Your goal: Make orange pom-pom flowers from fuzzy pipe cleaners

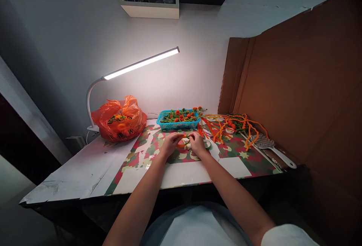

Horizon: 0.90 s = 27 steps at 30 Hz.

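Observation:
Both hands meet over the patterned table, their fingertips pinched together. My left hand is closed on a small orange fuzzy stem, which looks like a bent pipe cleaner. Beside it, my right hand is closed at the same small piece, where a bit of green shows between the fingers. The fingers partly hide the piece, so its full shape cannot be made out. A roll of green tape lies just right of my right hand.
A blue basket of orange flowers stands behind the hands. Orange fuzzy stems and a white-handled brush lie at right, by a tall cardboard panel. At left are an orange plastic bag and a lit lamp.

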{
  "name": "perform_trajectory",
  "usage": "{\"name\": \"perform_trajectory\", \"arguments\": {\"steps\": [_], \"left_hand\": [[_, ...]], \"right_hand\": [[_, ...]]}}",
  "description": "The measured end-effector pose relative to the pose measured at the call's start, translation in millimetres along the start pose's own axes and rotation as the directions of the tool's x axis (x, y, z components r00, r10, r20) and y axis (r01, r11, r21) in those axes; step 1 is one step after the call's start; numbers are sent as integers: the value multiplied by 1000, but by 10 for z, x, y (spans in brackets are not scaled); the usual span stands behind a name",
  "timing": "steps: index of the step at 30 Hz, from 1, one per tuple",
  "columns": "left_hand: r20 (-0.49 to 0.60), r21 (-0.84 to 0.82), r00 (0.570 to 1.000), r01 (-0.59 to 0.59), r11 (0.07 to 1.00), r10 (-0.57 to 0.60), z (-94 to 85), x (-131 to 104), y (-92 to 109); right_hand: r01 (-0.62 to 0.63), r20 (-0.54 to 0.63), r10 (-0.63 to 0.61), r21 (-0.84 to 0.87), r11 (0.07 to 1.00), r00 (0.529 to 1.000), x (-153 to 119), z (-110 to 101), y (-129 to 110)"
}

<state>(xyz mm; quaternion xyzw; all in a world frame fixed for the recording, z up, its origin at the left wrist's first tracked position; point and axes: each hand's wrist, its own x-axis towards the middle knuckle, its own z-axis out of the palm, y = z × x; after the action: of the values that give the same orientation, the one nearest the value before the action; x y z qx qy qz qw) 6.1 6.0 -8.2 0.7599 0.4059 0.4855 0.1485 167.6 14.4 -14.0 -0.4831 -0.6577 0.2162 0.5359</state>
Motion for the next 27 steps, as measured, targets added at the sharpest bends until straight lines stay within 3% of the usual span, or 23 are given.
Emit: {"name": "perform_trajectory", "arguments": {"steps": [7,11,14,16,18,21,24,27], "left_hand": [[-23,-86,997,65,994,-67,32,4,24],[-39,-300,972,210,931,-231,50,22,34],[-63,-421,952,245,873,-298,37,40,27],[-94,-437,950,231,869,-299,23,44,20],[-98,-421,952,225,879,-290,13,40,20],[-38,-388,963,233,892,-269,4,26,47],[43,-386,968,245,889,-248,0,19,93],[44,-417,968,243,876,-248,-2,25,124]], "right_hand": [[-59,-20,60,61,996,998,15,50,53],[-198,-74,219,224,954,973,60,85,111],[-275,-97,310,270,923,946,71,53,100],[-226,-152,256,193,955,955,51,5,50],[-51,-218,62,55,997,974,13,-48,-27],[242,-89,-245,-37,970,966,-43,-97,-145],[252,47,-254,29,967,966,-64,-91,-201],[151,46,-156,87,985,987,-55,-63,-194]]}}
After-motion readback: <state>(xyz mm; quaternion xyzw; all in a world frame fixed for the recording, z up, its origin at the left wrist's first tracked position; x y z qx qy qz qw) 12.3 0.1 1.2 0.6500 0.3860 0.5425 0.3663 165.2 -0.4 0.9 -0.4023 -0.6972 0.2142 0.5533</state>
